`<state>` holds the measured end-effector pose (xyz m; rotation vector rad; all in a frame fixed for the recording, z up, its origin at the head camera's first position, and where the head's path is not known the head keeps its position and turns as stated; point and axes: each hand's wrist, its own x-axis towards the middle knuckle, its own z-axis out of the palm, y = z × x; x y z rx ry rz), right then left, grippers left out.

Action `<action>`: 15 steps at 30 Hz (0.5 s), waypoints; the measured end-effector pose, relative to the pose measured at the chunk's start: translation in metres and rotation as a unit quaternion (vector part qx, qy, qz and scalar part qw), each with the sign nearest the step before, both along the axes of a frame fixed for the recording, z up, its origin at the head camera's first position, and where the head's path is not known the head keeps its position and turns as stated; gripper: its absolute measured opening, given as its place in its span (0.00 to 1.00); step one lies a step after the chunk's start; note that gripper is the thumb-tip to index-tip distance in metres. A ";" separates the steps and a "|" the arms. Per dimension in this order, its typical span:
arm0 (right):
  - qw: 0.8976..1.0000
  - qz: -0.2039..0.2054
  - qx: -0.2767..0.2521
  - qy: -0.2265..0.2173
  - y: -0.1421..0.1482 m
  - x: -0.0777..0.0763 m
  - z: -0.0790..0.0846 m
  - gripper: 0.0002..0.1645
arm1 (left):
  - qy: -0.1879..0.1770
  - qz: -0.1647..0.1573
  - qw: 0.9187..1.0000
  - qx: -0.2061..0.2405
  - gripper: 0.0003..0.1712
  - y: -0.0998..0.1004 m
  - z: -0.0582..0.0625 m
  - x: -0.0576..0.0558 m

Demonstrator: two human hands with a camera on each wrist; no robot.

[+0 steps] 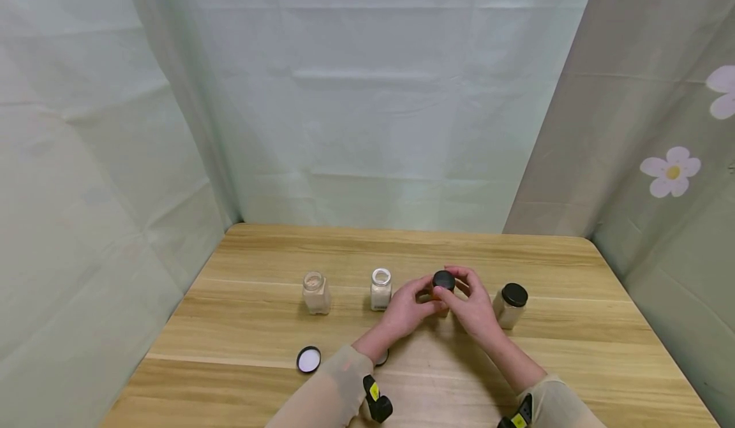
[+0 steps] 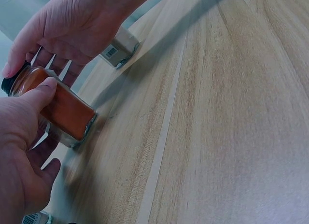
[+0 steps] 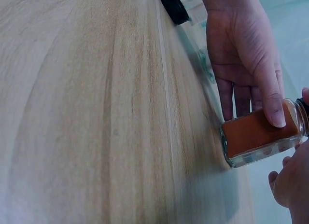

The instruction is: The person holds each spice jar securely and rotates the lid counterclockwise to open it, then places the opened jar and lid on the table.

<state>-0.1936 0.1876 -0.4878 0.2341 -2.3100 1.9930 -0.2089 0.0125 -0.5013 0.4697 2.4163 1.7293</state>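
Note:
A clear glass jar of reddish-orange powder with a black lid is between both hands. My left hand grips the jar's body, its thumb across the front in both wrist views. With its thumb and fingers, my right hand holds the black lid at the jar's mouth. The jar's base is close to the tabletop. Left of the hands stand two lidless jars of pale contents, a middle jar and a far-left jar. Right of them stands a pale-filled jar with its black lid on.
A loose black-rimmed lid lies white side up on the wooden table. Another lid is partly hidden by the left forearm. Pale curtains rise behind and beside the table. Black devices are strapped to the wrists.

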 end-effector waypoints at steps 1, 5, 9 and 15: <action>1.000 0.001 0.002 0.000 0.000 0.000 0.000 0.31 | -0.001 0.000 1.000 0.000 0.32 0.000 0.000 0.000; 1.000 0.002 0.003 -0.006 0.000 0.001 0.001 0.32 | -0.004 -0.001 1.000 0.003 0.32 0.000 0.000 0.001; 1.000 0.005 0.000 -0.014 0.000 0.001 0.001 0.33 | -0.003 -0.004 1.000 0.008 0.32 0.000 0.000 0.001; 1.000 0.004 0.004 -0.016 0.000 0.001 0.000 0.31 | 0.001 -0.007 1.000 0.015 0.30 0.000 0.000 0.001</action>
